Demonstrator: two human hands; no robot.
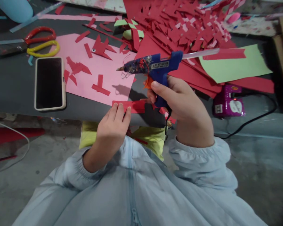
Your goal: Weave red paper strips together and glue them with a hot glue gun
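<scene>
My right hand [179, 97] is wrapped round the grip of a blue hot glue gun [163, 66], thumb near its orange trigger. The nozzle points left above a pink paper sheet [84, 83], and a clear glue stick [199, 54] pokes out of the back. My left hand [114, 124] lies with its fingers stretched flat on a red paper strip [138, 106] at the table's front edge. On the pink sheet are a red folded paper fish [102, 47] with a googly eye, a red paper cross-shaped piece [100, 84] and other red scraps.
A phone [49, 84] and scissors [28, 44] with red and yellow handles lie at left. A large heap of red paper pieces [179, 25] fills the back. Right of it are a green paper sheet [235, 67] and a purple power box [228, 102] with a black cord.
</scene>
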